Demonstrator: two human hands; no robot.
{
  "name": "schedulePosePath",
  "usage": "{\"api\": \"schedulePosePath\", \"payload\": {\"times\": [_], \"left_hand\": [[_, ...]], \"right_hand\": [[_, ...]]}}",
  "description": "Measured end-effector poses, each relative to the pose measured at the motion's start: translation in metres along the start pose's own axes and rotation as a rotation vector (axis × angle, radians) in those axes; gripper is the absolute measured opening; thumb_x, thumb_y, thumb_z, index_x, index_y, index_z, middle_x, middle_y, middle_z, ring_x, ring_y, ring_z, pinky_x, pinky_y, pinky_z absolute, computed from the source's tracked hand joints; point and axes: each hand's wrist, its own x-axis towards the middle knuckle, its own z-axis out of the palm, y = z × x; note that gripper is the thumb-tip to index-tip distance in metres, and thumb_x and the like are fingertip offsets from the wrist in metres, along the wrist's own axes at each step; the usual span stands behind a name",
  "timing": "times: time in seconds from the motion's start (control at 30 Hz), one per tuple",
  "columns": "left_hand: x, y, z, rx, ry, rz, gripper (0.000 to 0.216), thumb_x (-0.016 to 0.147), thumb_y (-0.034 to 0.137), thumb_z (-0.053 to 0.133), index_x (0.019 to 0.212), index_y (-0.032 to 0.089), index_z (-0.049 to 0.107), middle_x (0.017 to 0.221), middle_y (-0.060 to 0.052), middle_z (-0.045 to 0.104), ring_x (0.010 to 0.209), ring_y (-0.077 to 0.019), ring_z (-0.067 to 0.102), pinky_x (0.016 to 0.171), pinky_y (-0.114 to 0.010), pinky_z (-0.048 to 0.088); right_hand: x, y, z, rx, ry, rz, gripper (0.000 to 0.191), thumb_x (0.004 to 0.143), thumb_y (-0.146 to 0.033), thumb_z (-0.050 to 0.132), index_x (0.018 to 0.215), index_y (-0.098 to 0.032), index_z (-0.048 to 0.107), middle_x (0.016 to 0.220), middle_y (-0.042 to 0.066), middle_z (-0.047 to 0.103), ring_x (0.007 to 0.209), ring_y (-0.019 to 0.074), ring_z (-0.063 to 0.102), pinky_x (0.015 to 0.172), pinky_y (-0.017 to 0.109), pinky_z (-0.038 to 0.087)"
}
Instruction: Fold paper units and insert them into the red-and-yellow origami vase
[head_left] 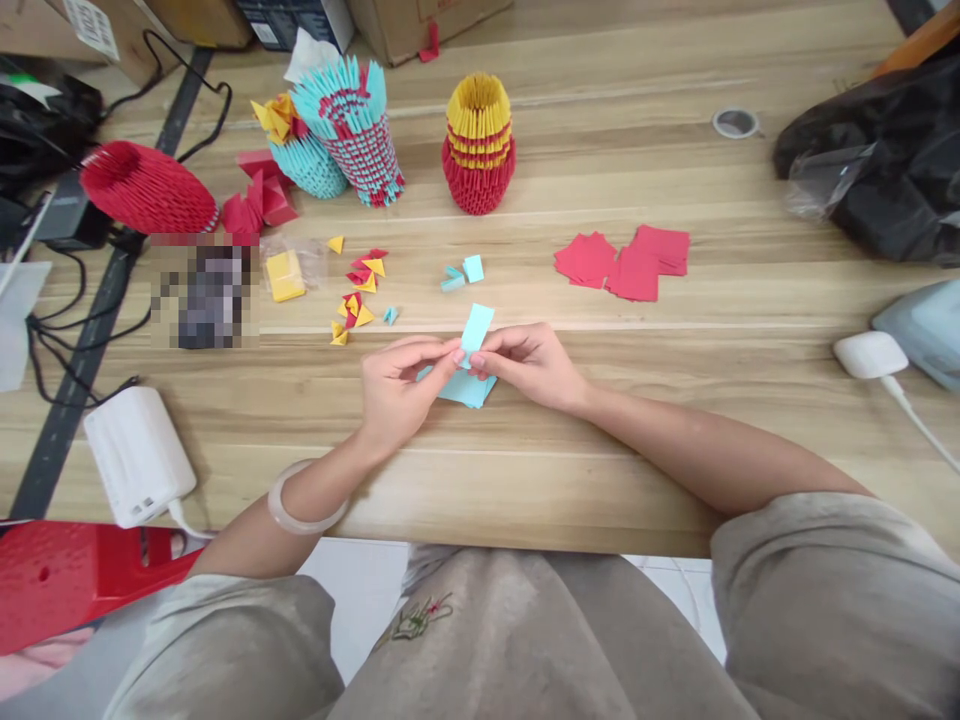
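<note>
A narrow light-blue paper strip [478,326] is pinched between my left hand [409,380] and my right hand [531,366]. Thumbs and fingertips of both hands close on its lower end, and its upper end sticks up away from me. Below them on the table lies a small stack of light-blue paper sheets [466,390], partly covered by my fingers. Just beyond my hands are small folded light-blue pieces [453,279]. To their left lie several folded red and yellow paper triangles [364,312].
Red paper sheets [637,263] lie fanned out to the right. At the back stand a yellow-and-red paper vase [480,145] and a blue-and-red one [360,140]; a red one [146,190] lies tilted. A white power adapter [139,455] sits at left, a black bag [885,165] at right.
</note>
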Motion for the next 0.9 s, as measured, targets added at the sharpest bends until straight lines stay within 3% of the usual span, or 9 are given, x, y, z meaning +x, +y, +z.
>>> {"api": "schedulePosePath", "payload": {"times": [0.13,0.33,0.47,0.6,0.7,0.9], "left_hand": [[-0.0007,0.0017,0.0006,-0.005,-0.038,-0.040,0.011,0.073,0.020,0.075,0.083,0.018,0.074,0.079,-0.003,0.074,0.069,-0.0135,0.069,0.063,-0.024,0.057],[0.0024,0.0041,-0.0009,-0.056,-0.108,-0.058,0.048,0.069,0.024,0.079,0.110,0.021,0.055,0.071,0.003,0.068,0.063,-0.0116,0.065,0.062,-0.023,0.055],[0.0039,0.0033,-0.0022,0.007,-0.046,-0.042,0.042,0.073,0.026,0.074,0.110,0.022,0.054,0.072,0.002,0.065,0.063,-0.0110,0.062,0.056,-0.022,0.051],[0.0032,0.0024,-0.0026,0.113,-0.023,-0.015,0.021,0.073,0.026,0.073,0.090,0.018,0.066,0.075,-0.001,0.067,0.067,-0.0126,0.063,0.058,-0.024,0.051],[0.0021,0.0023,-0.0027,0.174,0.004,-0.013,0.008,0.071,0.023,0.073,0.076,0.018,0.069,0.072,-0.002,0.069,0.066,-0.0141,0.064,0.060,-0.026,0.051],[0.0024,-0.0006,-0.0046,0.197,0.000,0.015,0.002,0.072,0.019,0.070,0.074,0.018,0.069,0.070,-0.001,0.068,0.066,-0.0135,0.063,0.063,-0.026,0.051]], "right_hand": [[-0.0012,0.0013,-0.0005,-0.092,-0.029,0.002,0.032,0.077,-0.043,0.067,0.066,-0.013,0.062,0.064,0.002,0.063,0.058,0.0101,0.055,0.056,0.024,0.047],[-0.0040,0.0039,0.0001,-0.238,-0.117,-0.016,0.033,0.081,-0.044,0.062,0.069,-0.014,0.060,0.060,0.000,0.058,0.055,0.0091,0.050,0.054,0.023,0.043],[-0.0030,0.0062,-0.0008,-0.183,0.037,-0.104,0.027,0.083,-0.040,0.062,0.074,-0.015,0.060,0.066,0.000,0.059,0.059,0.0088,0.050,0.056,0.023,0.043],[-0.0031,0.0068,-0.0014,-0.173,0.137,-0.170,0.026,0.083,-0.041,0.062,0.074,-0.017,0.060,0.068,0.000,0.061,0.061,0.0096,0.053,0.058,0.024,0.045],[-0.0034,0.0064,-0.0012,-0.167,0.142,-0.206,0.024,0.082,-0.039,0.064,0.072,-0.017,0.061,0.068,0.002,0.064,0.062,0.0104,0.056,0.060,0.025,0.047],[-0.0004,0.0025,-0.0030,-0.092,0.042,-0.268,0.019,0.078,-0.036,0.070,0.071,-0.019,0.069,0.077,0.004,0.070,0.072,0.0135,0.063,0.065,0.028,0.051]]}}
